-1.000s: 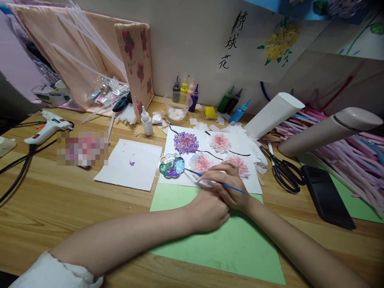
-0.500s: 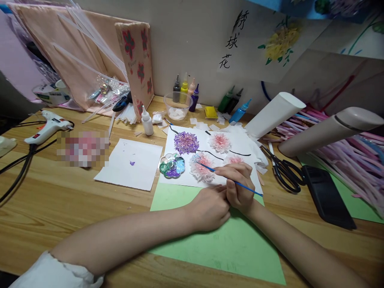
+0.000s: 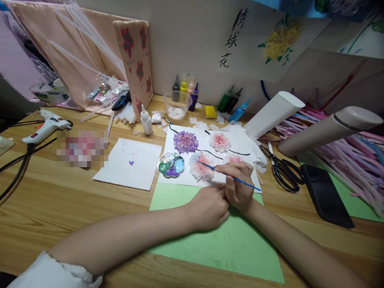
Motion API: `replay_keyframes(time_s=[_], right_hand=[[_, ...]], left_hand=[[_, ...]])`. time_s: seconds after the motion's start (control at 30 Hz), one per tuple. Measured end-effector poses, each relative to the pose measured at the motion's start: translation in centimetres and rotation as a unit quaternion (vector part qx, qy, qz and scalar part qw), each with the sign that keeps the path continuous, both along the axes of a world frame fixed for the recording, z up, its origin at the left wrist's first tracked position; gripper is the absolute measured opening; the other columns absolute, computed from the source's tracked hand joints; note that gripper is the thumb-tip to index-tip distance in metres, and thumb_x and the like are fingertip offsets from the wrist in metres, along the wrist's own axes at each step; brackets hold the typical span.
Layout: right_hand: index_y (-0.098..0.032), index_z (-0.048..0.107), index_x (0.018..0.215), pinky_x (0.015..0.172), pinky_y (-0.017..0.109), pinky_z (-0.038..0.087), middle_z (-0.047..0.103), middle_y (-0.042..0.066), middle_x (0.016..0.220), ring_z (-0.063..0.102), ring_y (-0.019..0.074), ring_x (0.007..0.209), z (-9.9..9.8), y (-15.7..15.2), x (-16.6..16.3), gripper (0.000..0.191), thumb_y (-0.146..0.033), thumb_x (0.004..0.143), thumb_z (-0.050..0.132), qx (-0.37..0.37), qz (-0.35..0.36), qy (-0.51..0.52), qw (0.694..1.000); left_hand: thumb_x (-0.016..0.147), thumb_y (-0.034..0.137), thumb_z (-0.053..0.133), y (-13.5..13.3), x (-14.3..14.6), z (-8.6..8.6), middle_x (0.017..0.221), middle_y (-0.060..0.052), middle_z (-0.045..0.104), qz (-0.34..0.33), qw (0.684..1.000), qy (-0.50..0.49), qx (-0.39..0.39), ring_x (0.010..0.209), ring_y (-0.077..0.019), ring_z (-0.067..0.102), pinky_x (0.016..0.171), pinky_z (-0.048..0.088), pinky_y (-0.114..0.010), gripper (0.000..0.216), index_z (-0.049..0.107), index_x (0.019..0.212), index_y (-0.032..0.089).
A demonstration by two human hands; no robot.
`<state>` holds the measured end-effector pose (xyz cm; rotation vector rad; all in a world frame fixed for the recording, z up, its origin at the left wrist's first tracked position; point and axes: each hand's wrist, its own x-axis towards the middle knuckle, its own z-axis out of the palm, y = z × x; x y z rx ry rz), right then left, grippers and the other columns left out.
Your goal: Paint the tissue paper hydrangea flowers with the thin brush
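My right hand [image 3: 240, 184] is closed around a thin blue paintbrush [image 3: 222, 171], its tip on the bluish upper left part of a pink and white paper flower [image 3: 201, 167]. My left hand [image 3: 208, 208] rests on green paper [image 3: 216, 252] with its fingers curled, against the right hand. On the white sheet [image 3: 180, 182] are also a purple-edged flower [image 3: 186, 142], a pink flower [image 3: 219, 141] and another pink flower [image 3: 233, 159] partly behind my right hand. A clear flower-shaped palette [image 3: 171, 165] with green, purple and blue paint lies left of the painted flower.
A white card [image 3: 129, 168] with purple specks lies left. Behind stand a white bottle [image 3: 146, 122], a clear cup [image 3: 177, 108] and several paint bottles [image 3: 194, 98]. Scissors [image 3: 285, 172], a black phone [image 3: 327, 196] and a flask [image 3: 321, 132] are right. A glue gun [image 3: 48, 126] lies far left.
The view has shifted very slightly. My hands and the brush keep nearly the same position, with the tip still at the flower's bluish part.
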<state>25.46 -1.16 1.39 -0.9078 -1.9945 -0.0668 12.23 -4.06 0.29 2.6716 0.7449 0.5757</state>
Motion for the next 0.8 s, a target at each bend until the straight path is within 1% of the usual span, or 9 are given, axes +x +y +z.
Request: replay_keyframes(time_s=[0.3,0.57,0.7,0.8], right_hand=[[-0.024,0.058,0.101,0.080,0.040,0.034,0.071,0.002,0.084,0.058,0.0201,0.081,0.1,0.1,-0.1,0.024,-0.021,0.093,0.036,-0.012,0.001,-0.007,1.000],[-0.025,0.058,0.103,0.078,0.040,0.034,0.071,0.002,0.084,0.059,0.0201,0.079,-0.1,0.0,0.0,0.024,-0.021,0.093,0.037,-0.001,0.004,-0.002,1.000],[-0.025,0.058,0.105,0.076,0.040,0.036,0.071,0.003,0.087,0.058,0.0198,0.080,0.3,0.1,0.1,0.024,-0.022,0.093,0.037,0.009,0.042,-0.006,0.999],[-0.024,0.057,0.105,0.076,0.039,0.039,0.070,0.004,0.088,0.057,0.0199,0.082,1.2,0.3,-0.6,0.023,-0.020,0.092,0.039,-0.020,0.077,0.000,0.997]], left_hand=[[0.082,0.018,0.051,0.1,0.1,0.2,0.085,-0.013,0.068,0.001,1.000,0.015,-0.007,0.088,-0.0247,0.062,0.079,0.049,-0.034,0.021,0.068,0.084,0.007],[0.082,0.018,0.051,0.0,0.1,0.0,0.085,-0.013,0.068,0.001,1.000,0.006,-0.012,0.089,-0.0248,0.062,0.080,0.049,-0.035,0.021,0.067,0.086,0.006],[0.084,0.019,0.049,0.0,0.1,-0.3,0.084,-0.013,0.068,0.000,1.000,-0.001,-0.007,0.088,-0.0244,0.062,0.082,0.048,-0.035,0.022,0.066,0.089,0.006],[0.083,0.019,0.049,0.0,0.2,-0.6,0.087,-0.012,0.069,-0.002,1.000,-0.014,0.001,0.091,-0.0243,0.062,0.085,0.047,-0.035,0.022,0.066,0.092,0.007]])
